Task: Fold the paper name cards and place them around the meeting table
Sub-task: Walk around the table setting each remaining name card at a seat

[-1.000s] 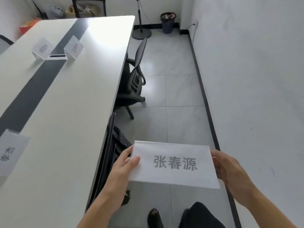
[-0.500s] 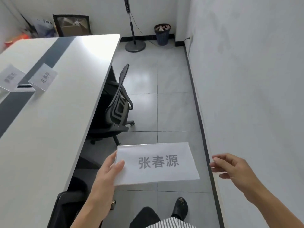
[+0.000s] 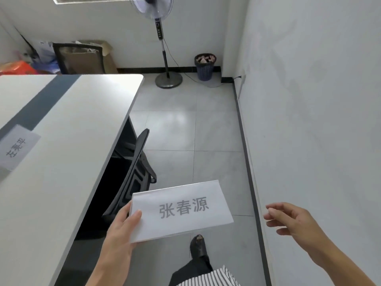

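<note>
Head view: name card [image 3: 181,211] pinched by left hand [image 3: 120,232]; right hand [image 3: 293,220] apart, fingers relaxed.

One hand holds, one is free
The left hand [image 3: 121,226] pinches the name card [image 3: 181,209] by its left edge, thumb on top. The right hand [image 3: 292,221] floats off to the right, fingers loosely bent, holding nothing.

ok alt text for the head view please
A person's left hand holds a paper name card over the floor beside a table; the right hand is open, apart from it. A second card sits on the table.
</note>
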Action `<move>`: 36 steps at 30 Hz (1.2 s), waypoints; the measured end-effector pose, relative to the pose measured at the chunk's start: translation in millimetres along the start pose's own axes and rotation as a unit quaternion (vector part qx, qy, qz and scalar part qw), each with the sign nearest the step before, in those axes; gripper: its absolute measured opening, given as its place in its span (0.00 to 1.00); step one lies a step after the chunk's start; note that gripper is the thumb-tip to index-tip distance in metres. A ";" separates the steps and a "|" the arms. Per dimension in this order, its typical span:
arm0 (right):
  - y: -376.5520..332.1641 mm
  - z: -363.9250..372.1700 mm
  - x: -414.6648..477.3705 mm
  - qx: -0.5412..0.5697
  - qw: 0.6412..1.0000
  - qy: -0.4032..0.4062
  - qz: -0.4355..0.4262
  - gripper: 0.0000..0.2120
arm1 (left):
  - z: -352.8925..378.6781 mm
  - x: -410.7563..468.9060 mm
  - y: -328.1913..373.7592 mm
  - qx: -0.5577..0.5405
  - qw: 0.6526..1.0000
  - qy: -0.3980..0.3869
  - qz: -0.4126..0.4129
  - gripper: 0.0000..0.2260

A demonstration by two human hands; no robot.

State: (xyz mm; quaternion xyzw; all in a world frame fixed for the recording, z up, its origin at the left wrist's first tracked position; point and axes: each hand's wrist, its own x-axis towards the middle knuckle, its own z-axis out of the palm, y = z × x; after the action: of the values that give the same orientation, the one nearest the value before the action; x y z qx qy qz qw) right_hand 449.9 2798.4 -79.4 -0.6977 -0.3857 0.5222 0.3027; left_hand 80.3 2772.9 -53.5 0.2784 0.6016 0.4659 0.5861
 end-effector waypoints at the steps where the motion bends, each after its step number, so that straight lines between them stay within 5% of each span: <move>1: -14.9 -3.7 19.7 0.002 1.000 0.005 -0.002 0.07 | 11.9 24.0 16.3 0.008 1.000 -0.006 0.000 0.28; 14: -161.0 -50.9 299.9 0.024 0.999 0.023 0.002 0.06 | 160.5 309.2 160.6 0.045 0.998 -0.031 0.017 0.21; 24: -337.7 -33.4 561.6 -0.035 0.992 -0.100 -0.071 0.06 | 211.6 473.2 223.6 -0.023 0.990 0.141 0.014 0.15; 30: -402.2 -14.0 682.8 -0.072 0.986 -0.138 -0.057 0.06 | 200.8 574.7 243.5 -0.084 0.979 0.182 -0.032 0.36; 36: -463.2 25.1 801.1 -0.084 0.989 -0.120 -0.027 0.06 | 189.5 723.0 299.7 -0.097 0.976 0.192 -0.022 0.21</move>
State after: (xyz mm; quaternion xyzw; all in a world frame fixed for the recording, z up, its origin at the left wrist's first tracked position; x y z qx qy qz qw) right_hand 448.6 3723.8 -100.8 -0.6423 -0.4806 0.5596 0.2081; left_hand 85.6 3577.5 -87.0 0.1121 0.6610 0.5537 0.4939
